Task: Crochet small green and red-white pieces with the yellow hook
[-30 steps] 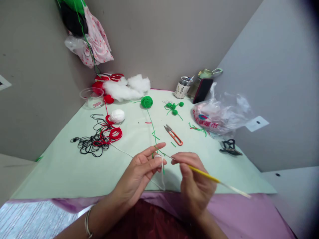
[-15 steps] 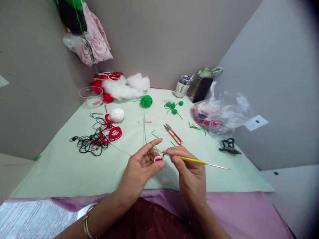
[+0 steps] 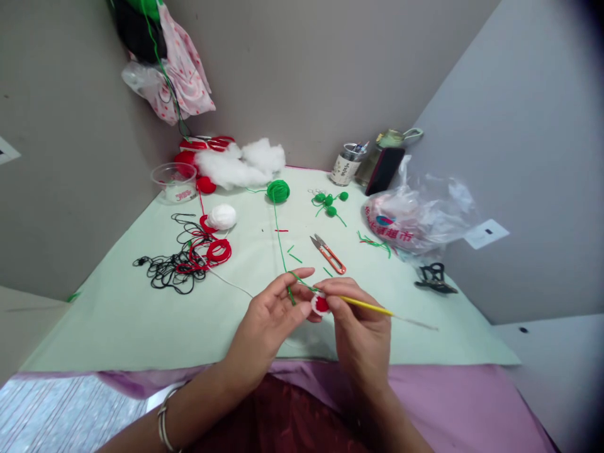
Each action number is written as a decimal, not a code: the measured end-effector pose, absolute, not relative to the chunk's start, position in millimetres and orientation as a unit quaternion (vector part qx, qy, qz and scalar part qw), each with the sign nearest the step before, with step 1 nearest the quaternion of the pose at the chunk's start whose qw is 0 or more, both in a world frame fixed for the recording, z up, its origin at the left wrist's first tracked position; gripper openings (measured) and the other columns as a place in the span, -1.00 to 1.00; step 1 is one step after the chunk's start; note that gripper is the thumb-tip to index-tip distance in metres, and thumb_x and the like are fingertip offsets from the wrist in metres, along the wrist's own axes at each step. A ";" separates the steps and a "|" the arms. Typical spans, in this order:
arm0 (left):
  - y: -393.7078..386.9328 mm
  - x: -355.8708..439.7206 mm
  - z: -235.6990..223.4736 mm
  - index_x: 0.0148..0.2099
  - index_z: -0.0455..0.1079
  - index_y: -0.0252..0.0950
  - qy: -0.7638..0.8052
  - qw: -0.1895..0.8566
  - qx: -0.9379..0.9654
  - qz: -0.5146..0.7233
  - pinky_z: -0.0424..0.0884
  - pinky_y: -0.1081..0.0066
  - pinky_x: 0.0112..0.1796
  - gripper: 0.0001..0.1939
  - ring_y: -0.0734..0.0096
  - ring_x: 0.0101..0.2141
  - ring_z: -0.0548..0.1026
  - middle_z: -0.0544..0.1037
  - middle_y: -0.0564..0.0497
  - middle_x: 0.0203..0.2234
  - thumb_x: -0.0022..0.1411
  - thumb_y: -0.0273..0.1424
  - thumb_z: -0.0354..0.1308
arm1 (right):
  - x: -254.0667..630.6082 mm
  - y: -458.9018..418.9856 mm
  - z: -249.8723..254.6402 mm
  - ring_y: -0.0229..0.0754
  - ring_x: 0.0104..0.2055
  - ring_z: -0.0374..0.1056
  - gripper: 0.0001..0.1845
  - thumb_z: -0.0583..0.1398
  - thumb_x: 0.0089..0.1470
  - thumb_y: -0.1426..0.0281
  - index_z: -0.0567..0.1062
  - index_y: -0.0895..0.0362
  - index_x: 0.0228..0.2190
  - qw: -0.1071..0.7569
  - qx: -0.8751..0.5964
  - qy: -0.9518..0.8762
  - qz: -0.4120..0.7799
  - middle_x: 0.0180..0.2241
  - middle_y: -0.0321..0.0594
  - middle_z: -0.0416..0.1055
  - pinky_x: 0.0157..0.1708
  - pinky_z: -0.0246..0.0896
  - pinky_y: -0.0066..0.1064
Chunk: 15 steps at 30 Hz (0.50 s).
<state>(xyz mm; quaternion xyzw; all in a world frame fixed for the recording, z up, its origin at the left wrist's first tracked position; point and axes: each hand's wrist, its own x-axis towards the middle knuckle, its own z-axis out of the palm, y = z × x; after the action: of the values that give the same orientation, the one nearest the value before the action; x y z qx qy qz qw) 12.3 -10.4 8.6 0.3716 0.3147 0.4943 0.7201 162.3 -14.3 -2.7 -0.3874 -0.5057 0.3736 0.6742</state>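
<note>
Between my two hands is a small round crochet piece (image 3: pixel 321 304), red in the middle with a white rim. My left hand (image 3: pixel 271 314) pinches its left edge, with green yarn (image 3: pixel 280 242) looped over the raised index finger. That strand runs back to a green yarn ball (image 3: pixel 278 191). My right hand (image 3: pixel 362 321) grips a yellow-handled crochet hook (image 3: pixel 367 306), and its thumb and fingertips also touch the piece's right edge. The hook's working tip is hidden by the fingers and the piece; its other metal end sticks out to the right.
Thread snips (image 3: pixel 329 255) and green yarn scraps lie beyond my hands. On the left are tangled black cord (image 3: pixel 172 270), red yarn (image 3: pixel 218 250) and a white yarn ball (image 3: pixel 221 217). Small green crocheted balls (image 3: pixel 329 201), a plastic bag (image 3: pixel 415 214) and a hair claw (image 3: pixel 435 279) sit right.
The round piece has shifted right and turned to show more of its red face. My right fingertips have come onto it, and the hook's tip is now out of sight.
</note>
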 end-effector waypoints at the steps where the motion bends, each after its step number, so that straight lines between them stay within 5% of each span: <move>1: -9.8 11.2 9.0 0.18 0.56 -0.17 0.323 0.713 0.379 0.494 0.46 0.35 -0.07 -0.62 0.41 -0.25 0.54 0.56 0.03 -0.22 0.34 -0.28 0.37 | 163.5 -12.4 -2.7 -0.17 -0.23 0.56 -0.95 0.43 0.17 0.29 0.75 -0.08 -0.28 0.679 -0.378 -0.480 0.406 -0.30 -0.25 0.68 -0.25 0.46 -0.36; 6: -3.9 11.4 12.2 0.13 0.60 -0.14 0.353 0.696 0.402 0.479 0.38 0.37 0.01 -0.65 0.36 -0.12 0.52 0.60 0.03 -0.18 0.31 -0.28 0.39 | 165.6 -5.4 -1.8 -0.22 -0.36 0.52 -0.79 0.53 -0.03 0.15 0.72 -0.04 -0.38 0.665 -0.366 -0.374 0.533 -0.37 -0.29 0.65 -0.29 0.46 -0.36; 15: 5.1 20.8 14.7 0.10 0.60 -0.19 0.316 0.716 0.403 0.474 0.37 0.35 -0.04 -0.58 0.38 -0.21 0.49 0.57 0.07 -0.30 0.17 -0.38 0.48 | 166.5 -2.1 -9.8 -0.17 -0.33 0.52 -0.71 0.51 -0.02 0.13 0.67 0.02 -0.35 0.655 -0.389 -0.359 0.539 -0.35 -0.25 0.63 -0.25 0.48 -0.31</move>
<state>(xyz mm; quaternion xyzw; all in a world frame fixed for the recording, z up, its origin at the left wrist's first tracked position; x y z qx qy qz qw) 20.8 5.1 14.7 0.4030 0.3160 0.4745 0.7160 166.5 -2.1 -9.8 -0.3885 -0.3589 0.5391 0.6554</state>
